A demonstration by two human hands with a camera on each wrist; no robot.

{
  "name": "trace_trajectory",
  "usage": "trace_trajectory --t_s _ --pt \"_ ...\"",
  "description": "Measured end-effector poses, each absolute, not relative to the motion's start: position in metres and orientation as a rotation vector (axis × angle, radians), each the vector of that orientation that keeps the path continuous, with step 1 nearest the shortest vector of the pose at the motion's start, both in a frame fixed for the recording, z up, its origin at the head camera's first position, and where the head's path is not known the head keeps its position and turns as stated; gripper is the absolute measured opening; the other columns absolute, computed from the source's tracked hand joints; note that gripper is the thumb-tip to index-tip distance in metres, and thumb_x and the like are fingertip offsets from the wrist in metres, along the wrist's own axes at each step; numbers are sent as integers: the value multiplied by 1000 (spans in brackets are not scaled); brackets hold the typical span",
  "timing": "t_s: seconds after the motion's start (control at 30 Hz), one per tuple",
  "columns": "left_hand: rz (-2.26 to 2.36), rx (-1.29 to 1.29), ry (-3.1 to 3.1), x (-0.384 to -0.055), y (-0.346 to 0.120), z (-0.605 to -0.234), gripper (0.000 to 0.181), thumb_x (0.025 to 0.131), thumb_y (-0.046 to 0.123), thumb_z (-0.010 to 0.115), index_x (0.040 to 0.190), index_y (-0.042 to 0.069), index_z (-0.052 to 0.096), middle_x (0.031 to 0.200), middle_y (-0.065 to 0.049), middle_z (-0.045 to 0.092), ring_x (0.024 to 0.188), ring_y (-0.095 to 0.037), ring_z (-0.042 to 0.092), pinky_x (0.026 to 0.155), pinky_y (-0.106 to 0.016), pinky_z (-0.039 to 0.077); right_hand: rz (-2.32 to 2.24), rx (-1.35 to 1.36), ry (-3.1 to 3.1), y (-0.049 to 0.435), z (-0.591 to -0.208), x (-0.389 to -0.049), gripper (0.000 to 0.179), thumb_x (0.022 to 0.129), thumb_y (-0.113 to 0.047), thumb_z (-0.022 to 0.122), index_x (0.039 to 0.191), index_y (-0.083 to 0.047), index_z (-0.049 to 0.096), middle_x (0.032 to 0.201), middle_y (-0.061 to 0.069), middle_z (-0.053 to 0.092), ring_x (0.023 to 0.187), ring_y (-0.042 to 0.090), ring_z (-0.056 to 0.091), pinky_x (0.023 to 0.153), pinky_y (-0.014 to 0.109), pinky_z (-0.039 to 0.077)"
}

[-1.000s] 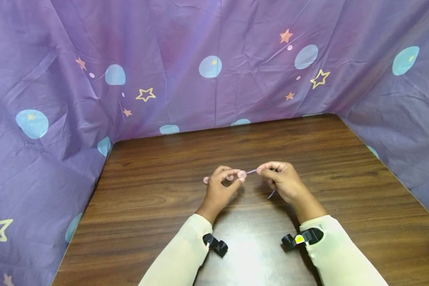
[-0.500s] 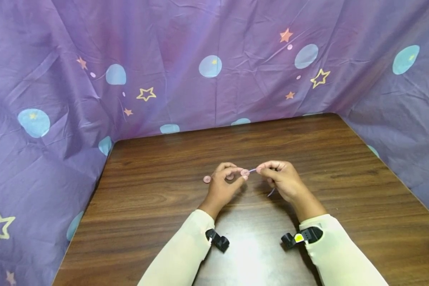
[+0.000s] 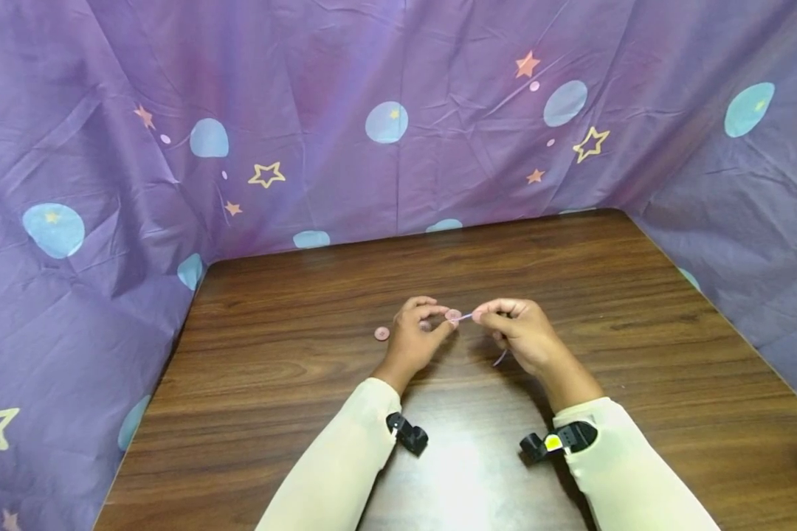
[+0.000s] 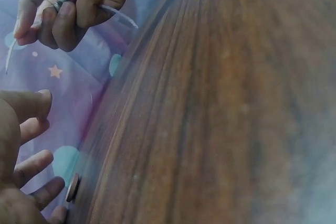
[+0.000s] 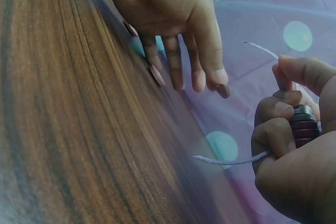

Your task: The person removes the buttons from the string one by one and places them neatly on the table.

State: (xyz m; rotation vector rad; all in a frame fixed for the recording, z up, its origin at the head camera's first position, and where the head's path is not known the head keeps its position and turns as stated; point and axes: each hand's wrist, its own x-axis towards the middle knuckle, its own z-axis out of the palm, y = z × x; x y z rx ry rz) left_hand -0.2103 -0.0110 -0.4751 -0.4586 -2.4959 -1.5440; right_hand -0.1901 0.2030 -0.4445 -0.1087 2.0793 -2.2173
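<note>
My left hand [image 3: 412, 339] pinches a small pink button [image 3: 453, 315] between thumb and forefinger, the other fingers spread. Opposite it, my right hand [image 3: 528, 335] grips a pale lilac string [image 5: 262, 49], whose short free end points at the button. In the head view the string tip overlaps the button; whether it passes through a hole I cannot tell. Curled right fingers also enclose a stack of dark red and grey discs [image 5: 304, 125], partly hidden. The string's other end [image 5: 226, 161] hangs below that hand.
On the brown wooden table [image 3: 292, 413] lies one pink button [image 3: 381, 334] left of my left hand. Another pink button [image 3: 426, 325] lies partly hidden behind that hand's fingers. A purple patterned cloth [image 3: 305, 110] hangs around the table's back and sides.
My left hand has shifted slightly away from me and tilted the button. The string tip now overlaps the button's near face. My right hand has barely moved and keeps its grip.
</note>
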Motion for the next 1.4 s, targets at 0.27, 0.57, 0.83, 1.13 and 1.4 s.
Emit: trace_trajectory --t_s 0.27,0.57,0.83,1.13,1.4 --pt "-1432 -421 -2557 -214 -8 -479 26 93 28 88 114 13 86 128 -6 76 118 -24 73 105 -41 58 -2267 -80 2033 204 -444 -190 37 100 3 67 80 -25 81 78 -14 73 62 2 50 55 16 42" --pt "-1253 -380 -2614 -215 2 -480 25 93 36 87 112 19 87 123 -1 79 116 -21 74 97 -44 44 -2319 -46 2000 207 -440 -190 24 100 0 70 87 -15 83 84 -12 77 66 3 52 56 16 44" --pt "-1161 -325 -2670 -215 7 -483 25 94 38 86 112 21 87 124 0 78 118 -22 71 97 -46 42 -2310 -10 1993 209 -439 -189 23 101 -1 71 88 -16 84 83 -12 75 62 2 51 54 16 43" --pt "-1084 -319 -2715 -214 10 -481 23 91 38 88 110 24 88 123 2 77 119 -22 67 98 -47 41 -2309 2 1999 210 -441 -190 23 101 1 69 89 -14 84 84 -12 77 62 2 51 55 16 43" --pt "-1000 -310 -2717 -217 14 -486 23 88 38 90 108 26 88 121 2 76 116 -22 65 95 -46 42 -2287 26 2023 210 -441 -190 31 102 0 69 84 -22 83 83 -14 76 63 1 50 54 15 41"
